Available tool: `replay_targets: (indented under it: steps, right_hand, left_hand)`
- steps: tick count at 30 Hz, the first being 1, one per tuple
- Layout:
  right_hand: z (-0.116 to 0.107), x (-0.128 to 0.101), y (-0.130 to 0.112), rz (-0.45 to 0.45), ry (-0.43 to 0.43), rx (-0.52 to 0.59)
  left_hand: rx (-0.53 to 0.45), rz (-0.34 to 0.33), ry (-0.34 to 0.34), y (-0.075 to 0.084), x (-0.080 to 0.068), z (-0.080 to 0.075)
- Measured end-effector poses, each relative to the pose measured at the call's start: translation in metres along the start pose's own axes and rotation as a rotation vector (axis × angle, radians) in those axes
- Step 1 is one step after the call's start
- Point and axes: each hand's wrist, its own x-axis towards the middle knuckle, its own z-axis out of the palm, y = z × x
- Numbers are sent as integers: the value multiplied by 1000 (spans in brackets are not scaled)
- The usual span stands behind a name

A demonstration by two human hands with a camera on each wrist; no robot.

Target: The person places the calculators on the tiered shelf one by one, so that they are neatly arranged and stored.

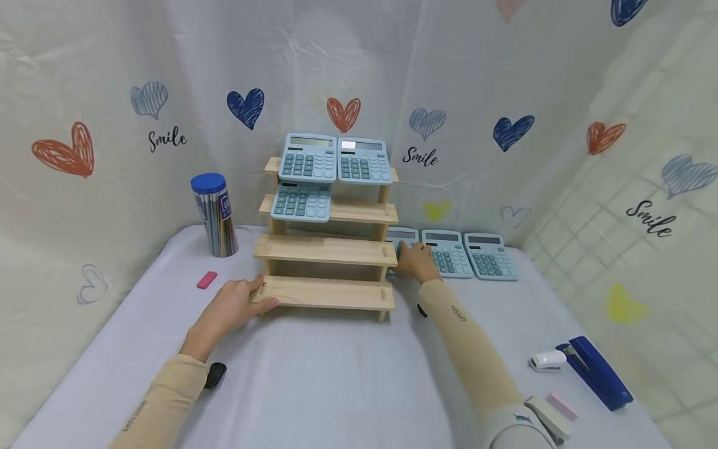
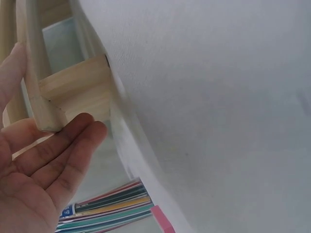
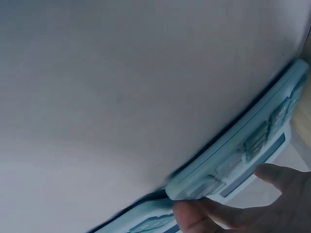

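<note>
A wooden four-tier shelf (image 1: 325,249) stands mid-table with three light blue calculators (image 1: 307,157) on its upper two tiers. My left hand (image 1: 247,302) rests with straight fingers (image 2: 73,141) against the left end of the bottom tier (image 2: 73,82). My right hand (image 1: 415,259) reaches to the right of the shelf and pinches the edge of a blue calculator (image 3: 243,145), whose edge looks raised off the cloth. Most of that calculator (image 1: 402,236) is hidden behind the hand and the shelf. Two more calculators (image 1: 449,252) (image 1: 490,255) lie flat beside it.
A blue-lidded tub of pencils (image 1: 215,215) stands left of the shelf, with a pink eraser (image 1: 206,280) in front of it. At the near right lie a blue stapler (image 1: 597,373), a small white item (image 1: 548,360) and another pink eraser (image 1: 561,405). Heart-printed sheets wall in the table.
</note>
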Motion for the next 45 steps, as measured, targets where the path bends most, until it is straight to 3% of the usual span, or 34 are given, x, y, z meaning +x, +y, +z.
replay_targets:
  steps: [6,11,19,23,30,35,40,45]
  right_hand:
    - [-4,0,-8,85,-50,24]
    - [-4,-5,-10,100,-90,4]
    - [-9,-14,-10,1,-70,-112]
    - [-12,-24,-7,9,-42,-28]
    - [-40,-52,11,-19,-21,183]
    - [-68,-73,20,-45,71,274]
    - [-92,-102,7,-110,149,281]
    - [-103,-124,-27,-230,163,177]
  left_hand:
    - [5,-9,2,3,0,-1]
    - [8,-2,0,3,-1,-1]
    - [23,29,29,2,-2,-3]
    - [24,35,24,2,-1,-4]
    - [15,20,4,2,-1,-1]
    - [13,13,2,2,-1,-1]
    - [18,21,2,2,-2,-2]
    - [24,33,9,1,-2,-2]
